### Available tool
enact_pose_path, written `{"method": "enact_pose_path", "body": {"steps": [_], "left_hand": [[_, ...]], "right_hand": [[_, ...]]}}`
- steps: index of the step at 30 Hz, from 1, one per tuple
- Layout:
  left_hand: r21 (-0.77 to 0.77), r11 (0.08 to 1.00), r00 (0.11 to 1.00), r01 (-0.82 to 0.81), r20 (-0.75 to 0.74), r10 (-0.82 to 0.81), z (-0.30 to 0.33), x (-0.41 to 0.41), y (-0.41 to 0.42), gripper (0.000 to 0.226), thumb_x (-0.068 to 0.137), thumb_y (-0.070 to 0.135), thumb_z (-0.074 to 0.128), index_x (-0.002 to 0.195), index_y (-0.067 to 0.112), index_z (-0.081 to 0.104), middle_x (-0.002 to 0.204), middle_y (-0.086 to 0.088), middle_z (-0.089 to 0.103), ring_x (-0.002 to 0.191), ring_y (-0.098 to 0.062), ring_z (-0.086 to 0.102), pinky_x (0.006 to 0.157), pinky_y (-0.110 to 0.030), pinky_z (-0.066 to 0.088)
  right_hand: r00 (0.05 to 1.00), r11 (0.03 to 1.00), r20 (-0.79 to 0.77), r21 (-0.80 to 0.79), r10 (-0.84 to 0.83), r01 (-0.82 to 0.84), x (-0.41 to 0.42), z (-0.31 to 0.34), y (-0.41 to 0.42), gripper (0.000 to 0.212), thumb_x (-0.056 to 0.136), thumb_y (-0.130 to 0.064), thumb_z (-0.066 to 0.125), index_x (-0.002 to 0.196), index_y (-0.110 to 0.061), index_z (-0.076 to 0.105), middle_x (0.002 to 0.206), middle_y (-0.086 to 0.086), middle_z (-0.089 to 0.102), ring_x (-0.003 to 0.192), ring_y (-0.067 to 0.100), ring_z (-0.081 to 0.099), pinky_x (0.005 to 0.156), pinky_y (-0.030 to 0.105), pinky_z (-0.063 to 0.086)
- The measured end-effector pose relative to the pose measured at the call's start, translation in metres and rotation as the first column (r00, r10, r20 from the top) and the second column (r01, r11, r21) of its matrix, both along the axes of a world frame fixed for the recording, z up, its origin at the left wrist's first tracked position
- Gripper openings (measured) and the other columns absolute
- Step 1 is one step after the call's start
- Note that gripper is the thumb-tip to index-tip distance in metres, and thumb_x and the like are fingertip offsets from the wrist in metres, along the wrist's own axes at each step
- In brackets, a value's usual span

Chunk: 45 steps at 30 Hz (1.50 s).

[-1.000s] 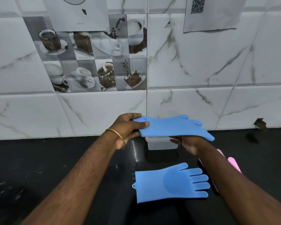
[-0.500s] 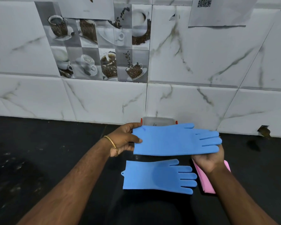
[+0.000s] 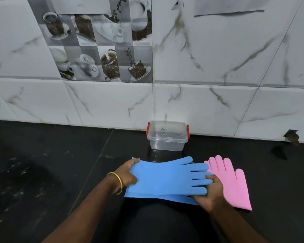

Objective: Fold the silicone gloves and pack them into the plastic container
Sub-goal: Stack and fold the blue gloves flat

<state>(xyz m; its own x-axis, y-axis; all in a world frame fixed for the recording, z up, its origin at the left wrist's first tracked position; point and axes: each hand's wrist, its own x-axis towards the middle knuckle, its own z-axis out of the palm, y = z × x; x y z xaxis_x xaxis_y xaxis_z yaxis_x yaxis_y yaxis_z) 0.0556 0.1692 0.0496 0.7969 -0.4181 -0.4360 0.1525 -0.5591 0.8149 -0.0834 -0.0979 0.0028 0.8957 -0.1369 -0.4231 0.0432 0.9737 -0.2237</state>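
Observation:
A blue silicone glove [image 3: 167, 178] lies flat, fingers pointing right, on top of a second blue glove [image 3: 175, 199] whose lower edge shows beneath it. My left hand [image 3: 128, 174] grips the cuff end of the top glove. My right hand [image 3: 209, 193] holds its fingertips, thumb on top. A pink glove [image 3: 233, 186] lies just to the right, fingers pointing toward the wall. The clear plastic container [image 3: 167, 142] with red side clips stands open and empty against the wall, directly behind the gloves.
The black countertop [image 3: 51, 172] runs left and right of the gloves. A white marble-tiled wall [image 3: 218, 106] rises right behind the container. A chipped spot [image 3: 292, 136] marks the wall's base at the right.
Both hands lowered the top blue glove from in front of the container onto the second blue glove on the counter. The container and the pink glove are now uncovered.

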Motion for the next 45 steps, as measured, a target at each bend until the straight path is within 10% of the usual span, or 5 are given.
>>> {"method": "enact_pose_path", "body": {"steps": [8,24,33,39,45], "left_hand": [[0.093,0.989,0.993,0.119,0.012,-0.120,-0.044,0.022,0.015,0.092,0.067,-0.008,0.060,0.147,0.028,0.033,0.142,-0.004,0.037,0.115,-0.026,0.054,0.072,-0.022,0.053],[0.236,0.948,0.950,0.215,0.173,-0.259,-0.074,0.045,0.026,0.092,0.063,0.005,0.074,0.145,0.021,0.035,0.141,0.002,0.024,0.114,-0.015,0.043,0.093,-0.022,0.046],[0.355,0.926,0.920,0.127,0.308,-0.244,-0.078,0.055,0.021,0.082,0.079,0.046,0.070,0.147,0.018,0.035,0.148,-0.008,0.035,0.133,-0.024,0.042,0.110,-0.032,0.036],[0.520,0.845,0.855,0.128,0.374,-0.359,-0.070,0.062,0.010,0.049,0.079,0.040,0.069,0.119,0.015,0.055,0.128,-0.008,0.046,0.114,-0.031,0.055,0.099,-0.035,0.044],[0.414,0.898,0.928,0.145,0.257,-0.269,-0.063,0.073,0.007,0.042,0.066,0.028,0.082,0.091,0.020,0.050,0.106,-0.007,0.061,0.092,-0.024,0.064,0.078,-0.036,0.055]], "right_hand": [[0.989,0.990,-0.143,-0.143,-0.028,0.008,0.010,-0.012,0.010,0.038,0.080,-0.030,0.053,0.112,-0.020,0.071,0.105,0.003,0.073,0.088,0.020,0.070,0.088,0.040,0.052],[0.912,0.800,-0.392,-0.583,-0.123,-0.142,0.010,-0.018,0.009,0.034,0.091,-0.038,0.058,0.117,-0.018,0.065,0.107,0.008,0.075,0.100,0.029,0.068,0.083,0.046,0.055],[0.864,0.069,-0.283,-0.957,-0.417,-0.281,0.002,-0.019,-0.011,0.052,0.085,-0.013,0.074,0.132,-0.017,0.054,0.133,0.003,0.061,0.116,0.019,0.058,0.094,0.034,0.050],[0.929,-0.496,-0.203,-0.799,-0.309,-0.339,-0.011,-0.020,0.013,0.048,0.080,-0.020,0.078,0.125,-0.021,0.060,0.124,-0.003,0.064,0.113,0.012,0.056,0.103,0.034,0.044],[0.930,-0.804,-0.366,-0.545,-0.027,-0.238,-0.028,-0.029,0.048,0.042,0.086,-0.052,0.057,0.127,-0.042,0.057,0.135,-0.019,0.050,0.127,-0.005,0.037,0.108,0.020,0.026]]}}
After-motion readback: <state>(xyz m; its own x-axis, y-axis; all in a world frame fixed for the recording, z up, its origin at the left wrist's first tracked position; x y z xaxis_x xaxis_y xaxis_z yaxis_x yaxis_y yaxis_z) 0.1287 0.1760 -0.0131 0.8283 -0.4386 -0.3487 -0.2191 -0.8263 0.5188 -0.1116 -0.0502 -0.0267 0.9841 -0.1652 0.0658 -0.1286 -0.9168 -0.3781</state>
